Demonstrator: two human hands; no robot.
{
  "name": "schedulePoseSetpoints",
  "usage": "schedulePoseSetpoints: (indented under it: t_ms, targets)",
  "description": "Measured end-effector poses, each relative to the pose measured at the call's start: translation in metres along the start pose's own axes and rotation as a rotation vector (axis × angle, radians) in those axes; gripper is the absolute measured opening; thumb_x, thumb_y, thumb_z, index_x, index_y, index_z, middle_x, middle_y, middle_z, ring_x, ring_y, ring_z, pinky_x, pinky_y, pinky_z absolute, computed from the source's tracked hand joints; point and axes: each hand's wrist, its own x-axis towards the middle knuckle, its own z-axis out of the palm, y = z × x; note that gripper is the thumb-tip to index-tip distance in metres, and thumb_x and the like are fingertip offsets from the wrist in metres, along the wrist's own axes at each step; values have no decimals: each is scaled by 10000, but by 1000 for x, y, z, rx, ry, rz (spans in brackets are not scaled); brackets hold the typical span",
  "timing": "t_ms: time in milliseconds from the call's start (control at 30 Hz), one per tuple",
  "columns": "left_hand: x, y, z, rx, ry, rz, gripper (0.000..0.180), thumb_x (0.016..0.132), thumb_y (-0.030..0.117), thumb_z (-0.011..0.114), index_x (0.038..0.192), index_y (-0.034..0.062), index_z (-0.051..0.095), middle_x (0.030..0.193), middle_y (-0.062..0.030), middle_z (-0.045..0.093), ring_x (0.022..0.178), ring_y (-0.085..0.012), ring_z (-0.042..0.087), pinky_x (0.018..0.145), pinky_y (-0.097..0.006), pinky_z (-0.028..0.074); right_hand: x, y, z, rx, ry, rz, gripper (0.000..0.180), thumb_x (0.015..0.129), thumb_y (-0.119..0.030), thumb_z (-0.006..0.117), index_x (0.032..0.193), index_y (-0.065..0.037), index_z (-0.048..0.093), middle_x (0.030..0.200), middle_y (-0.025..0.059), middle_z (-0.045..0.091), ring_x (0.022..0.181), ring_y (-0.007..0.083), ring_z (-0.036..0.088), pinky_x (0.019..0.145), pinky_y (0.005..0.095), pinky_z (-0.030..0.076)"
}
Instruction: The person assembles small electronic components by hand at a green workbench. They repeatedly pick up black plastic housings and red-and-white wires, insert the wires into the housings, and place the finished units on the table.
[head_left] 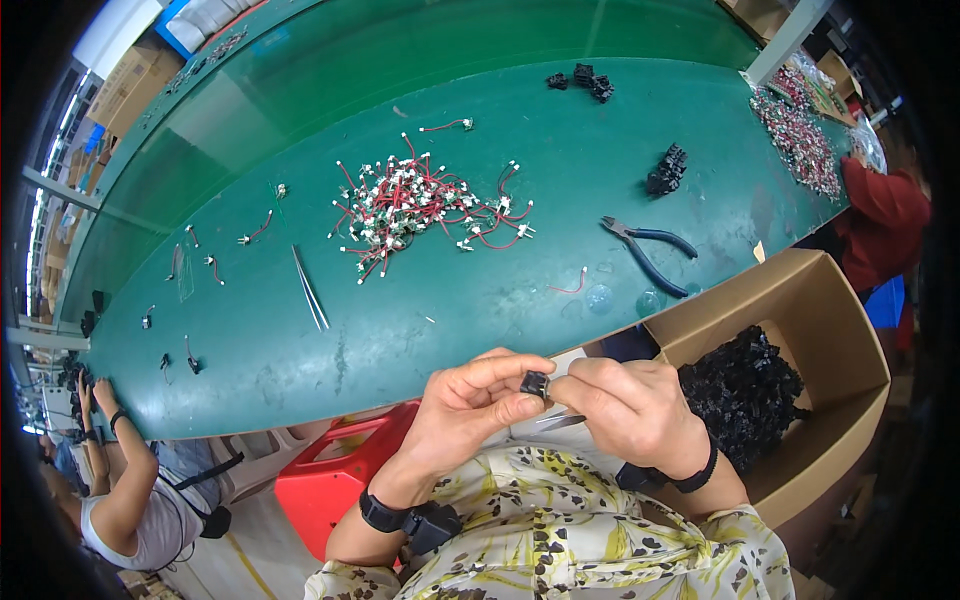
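Note:
Between thumb and forefinger, my left hand pinches a small black plastic housing just in front of my body, below the table edge. My right hand is closed right beside it, its fingertips meeting the housing's right side. From under the right hand's fingers a slim pointed metal tool sticks out; its kind cannot be made out. Whatever the right fingertips pinch at the housing is hidden. Beyond my hands, a pile of red wires with white connectors lies on the green table.
Tweezers and blue-handled cutters lie on the table. Black parts stand in clusters farther back. A cardboard box of black pieces is at my right. Co-workers sit at left and far right; a red stool stands lower left.

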Motion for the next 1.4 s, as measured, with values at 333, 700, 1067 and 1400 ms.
schedulePoseSetpoints:
  t_ms: [333, 700, 1067, 1400]
  targets:
    - [-1, 11, 6, 326, 8, 43, 356, 853, -8, 692, 1203, -25, 627, 1066, -61, 615, 981, -143, 608, 844, -278, 520, -3, 0, -4, 25, -109, 48, 270, 704, -52, 686, 969, -19, 646, 896, 58, 623, 562, 158, 605, 483, 282, 496]
    - [-2, 11, 11, -11, 53, -105, 347, 877, -4, 672, 1219, -32, 614, 1067, -52, 622, 953, -125, 622, 830, -259, 524, -6, -1, 1, 197, -12, 128, 290, 685, 51, 656, 964, -22, 631, 904, 74, 624, 669, 210, 658, 507, 308, 519]
    - [-3, 13, 7, 15, 18, -90, 336, 892, 54, 686, 1224, 34, 636, 1066, -20, 611, 892, -81, 615, 804, -231, 496, -5, 0, 5, 230, -47, 173, 294, 716, 46, 660, 993, -40, 611, 903, 69, 614, 663, 199, 649, 487, 301, 514]
    - [-1, 12, 7, -140, 33, -40, 356, 918, 30, 640, 1267, 4, 576, 1045, -62, 652, 919, -116, 641, 844, -262, 522, 6, 2, 11, 378, 75, 218, 304, 686, 87, 662, 969, -19, 624, 876, 88, 616, 690, 219, 656, 526, 310, 537]
